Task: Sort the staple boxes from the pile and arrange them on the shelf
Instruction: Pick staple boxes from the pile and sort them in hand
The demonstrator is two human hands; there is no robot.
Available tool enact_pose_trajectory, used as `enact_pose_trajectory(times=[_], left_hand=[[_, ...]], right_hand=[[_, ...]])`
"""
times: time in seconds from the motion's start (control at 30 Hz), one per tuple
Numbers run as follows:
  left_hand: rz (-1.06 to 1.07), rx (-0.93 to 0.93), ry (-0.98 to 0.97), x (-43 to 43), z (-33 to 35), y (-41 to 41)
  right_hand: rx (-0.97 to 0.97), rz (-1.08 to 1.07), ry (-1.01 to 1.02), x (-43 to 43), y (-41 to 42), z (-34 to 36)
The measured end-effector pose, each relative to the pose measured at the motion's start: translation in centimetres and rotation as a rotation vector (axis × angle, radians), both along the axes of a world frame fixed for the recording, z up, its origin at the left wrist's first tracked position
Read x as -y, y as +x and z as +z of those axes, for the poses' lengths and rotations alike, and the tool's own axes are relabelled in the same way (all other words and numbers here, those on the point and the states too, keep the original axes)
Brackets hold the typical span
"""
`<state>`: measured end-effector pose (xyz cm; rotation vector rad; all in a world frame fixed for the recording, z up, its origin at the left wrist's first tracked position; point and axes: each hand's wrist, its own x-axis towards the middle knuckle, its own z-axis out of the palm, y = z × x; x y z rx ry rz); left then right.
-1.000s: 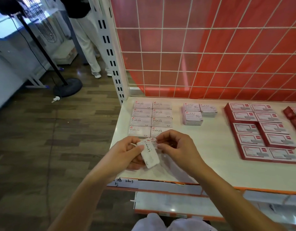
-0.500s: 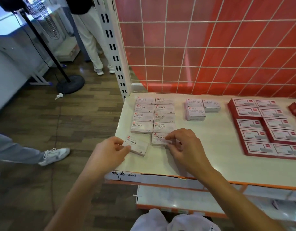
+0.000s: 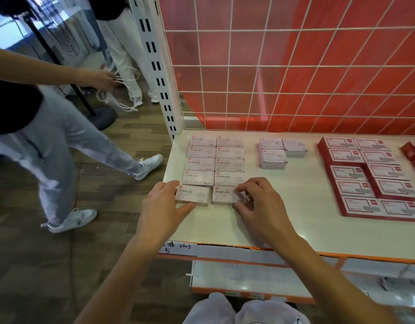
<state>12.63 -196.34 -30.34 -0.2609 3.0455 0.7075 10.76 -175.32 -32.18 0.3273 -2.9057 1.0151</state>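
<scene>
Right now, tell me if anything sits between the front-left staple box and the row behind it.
Nothing visible does. The left hand grips the front-left staple box, which lies close in front of the row behind with nothing between them.

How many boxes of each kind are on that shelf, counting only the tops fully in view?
staples boxes: 10
paper clips boxes: 3
red boxes: 10
Total: 23
More red ones are cut off at the right edge, so they are not counted.

Staple box (image 3: 192,195), held up betw. both hands 1 s ago, now flat on shelf (image 3: 295,218), front of L column, under L hand (image 3: 159,204). R hand (image 3: 255,202) now on neighbouring box (image 3: 224,195). Passer-by (image 3: 57,136) entered at left.
</scene>
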Motion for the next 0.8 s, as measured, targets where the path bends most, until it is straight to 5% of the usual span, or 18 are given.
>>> enact_pose_trajectory(times=[0.8], left_hand=[[-0.017,-0.084,0.093,-0.70,-0.03,0.73]], right_hand=[[0.004,-0.051,-0.055,0.37,0.17,-0.48]])
